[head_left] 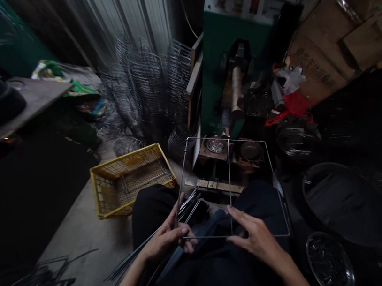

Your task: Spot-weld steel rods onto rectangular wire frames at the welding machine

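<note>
A thin rectangular wire frame point(182, 175) with a crossbar stands between my hands, its far side reaching the green spot welder point(226, 115). My left hand point(171, 235) grips the frame's near left corner, thumb and fingers closed about the wire. On the crossbar's near end, my right hand point(252, 234) pinches the wire between thumb and fingers. Beneath the frame, a bundle of straight metal rods point(138, 251) lies across my lap. Near the welder's tip sits a small dish of shiny bits point(215, 145).
A yellow plastic crate point(98, 196) holding a few rods stands on the floor at left. Stacks of wire racks point(143, 79) lean behind it. To the right are a large dark round basin point(342, 202) and a bowl of small metal pieces point(330, 267). Cardboard boxes point(326, 53) stand behind.
</note>
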`<state>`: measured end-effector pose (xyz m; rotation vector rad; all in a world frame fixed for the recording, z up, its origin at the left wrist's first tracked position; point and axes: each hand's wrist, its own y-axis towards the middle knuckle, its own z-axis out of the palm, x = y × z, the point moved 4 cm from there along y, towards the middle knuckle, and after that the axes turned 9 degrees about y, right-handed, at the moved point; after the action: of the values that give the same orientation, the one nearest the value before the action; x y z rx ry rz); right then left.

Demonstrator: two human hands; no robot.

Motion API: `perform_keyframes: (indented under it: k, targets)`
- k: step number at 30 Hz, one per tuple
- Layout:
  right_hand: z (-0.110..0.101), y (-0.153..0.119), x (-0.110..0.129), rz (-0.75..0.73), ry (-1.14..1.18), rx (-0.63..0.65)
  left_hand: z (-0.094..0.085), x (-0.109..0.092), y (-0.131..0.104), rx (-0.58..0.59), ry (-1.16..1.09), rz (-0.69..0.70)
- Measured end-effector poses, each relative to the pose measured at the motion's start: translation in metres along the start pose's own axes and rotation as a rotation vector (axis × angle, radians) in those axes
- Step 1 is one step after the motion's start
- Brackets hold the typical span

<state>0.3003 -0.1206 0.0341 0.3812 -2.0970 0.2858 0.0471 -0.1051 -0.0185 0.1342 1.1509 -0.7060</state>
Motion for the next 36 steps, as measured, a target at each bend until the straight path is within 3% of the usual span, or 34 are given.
perform_keyframes:
  k: [21, 36]
  targets:
    - [-0.011, 0.006, -0.001, 0.055, 0.019, 0.023, 0.003, -0.011, 0.009, 0.008, -0.006, 0.010]
    - [-0.019, 0.003, 0.005, -0.042, -0.048, -0.012, 0.019, -0.014, 0.005, -0.106, 0.033, -0.018]
